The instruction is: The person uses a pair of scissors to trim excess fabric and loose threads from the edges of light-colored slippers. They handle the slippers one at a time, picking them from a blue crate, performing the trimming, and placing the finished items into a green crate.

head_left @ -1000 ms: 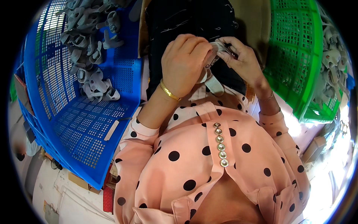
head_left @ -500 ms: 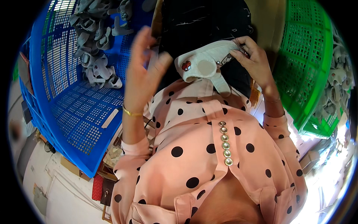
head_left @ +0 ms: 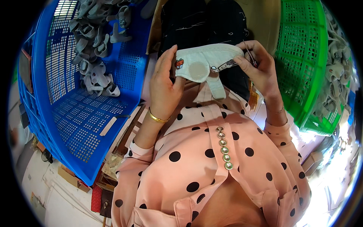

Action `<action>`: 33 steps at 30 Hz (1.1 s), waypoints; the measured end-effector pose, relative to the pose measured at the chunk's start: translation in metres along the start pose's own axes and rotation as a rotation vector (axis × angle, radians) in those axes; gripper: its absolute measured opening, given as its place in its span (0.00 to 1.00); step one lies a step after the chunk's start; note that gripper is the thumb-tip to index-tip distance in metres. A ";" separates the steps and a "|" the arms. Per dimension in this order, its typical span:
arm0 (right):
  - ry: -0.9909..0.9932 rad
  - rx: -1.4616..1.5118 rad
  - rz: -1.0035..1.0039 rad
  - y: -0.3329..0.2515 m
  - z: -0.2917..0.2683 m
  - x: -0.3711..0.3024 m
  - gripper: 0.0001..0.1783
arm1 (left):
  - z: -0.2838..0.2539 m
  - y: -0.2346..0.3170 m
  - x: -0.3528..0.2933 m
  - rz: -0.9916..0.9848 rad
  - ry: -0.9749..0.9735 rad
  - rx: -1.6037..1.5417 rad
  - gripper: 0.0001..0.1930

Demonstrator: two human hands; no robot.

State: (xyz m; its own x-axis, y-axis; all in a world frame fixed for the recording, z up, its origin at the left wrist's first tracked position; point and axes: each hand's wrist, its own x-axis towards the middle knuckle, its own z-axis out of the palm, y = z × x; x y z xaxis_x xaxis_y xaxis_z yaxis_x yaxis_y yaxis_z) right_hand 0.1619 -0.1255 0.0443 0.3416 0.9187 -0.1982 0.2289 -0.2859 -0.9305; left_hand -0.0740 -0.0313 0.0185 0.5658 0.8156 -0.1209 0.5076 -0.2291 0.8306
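Observation:
A white shoe upper (head_left: 199,70) is stretched between my hands above my lap. It has a round patch, small coloured decorations and a short strap hanging down. My left hand (head_left: 165,87) grips its left end, with the thumb below the edge and the fingers behind. At the other end, my right hand (head_left: 261,70) pinches the upper between thumb and fingers. A thin dark metal tool (head_left: 249,54), which looks like small thread snips, is also in the right hand. Part of it is hidden by the fingers.
On my left stands a blue perforated basket (head_left: 89,142), with several grey and white shoe uppers (head_left: 100,75) inside. A green perforated basket (head_left: 302,72) is on my right, with more pale uppers (head_left: 334,87) beyond its wall. Loose threads lie on my dark trousers (head_left: 185,22).
My left hand, raised and apart from the upper before, has come down and taken hold of its left end. The upper has levelled and moved slightly left. My right hand keeps its grip.

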 end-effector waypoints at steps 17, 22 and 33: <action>-0.007 -0.114 -0.038 -0.007 0.001 -0.006 0.15 | 0.008 0.050 0.065 0.860 0.071 0.257 0.09; 0.030 -0.075 0.007 0.001 0.006 -0.001 0.18 | 0.016 0.045 0.066 0.961 0.166 0.289 0.08; 0.012 -0.005 0.136 0.001 0.003 0.000 0.18 | 0.026 0.037 0.069 0.630 -0.017 -0.144 0.04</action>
State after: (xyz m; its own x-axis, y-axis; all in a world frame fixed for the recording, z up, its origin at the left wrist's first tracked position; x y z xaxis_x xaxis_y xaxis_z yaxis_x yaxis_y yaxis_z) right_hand 0.1599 -0.1247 0.0424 0.3811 0.8678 -0.3189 0.1839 -0.4092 -0.8937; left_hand 0.0011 0.0026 0.0270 0.7378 0.5391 0.4063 -0.0170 -0.5869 0.8095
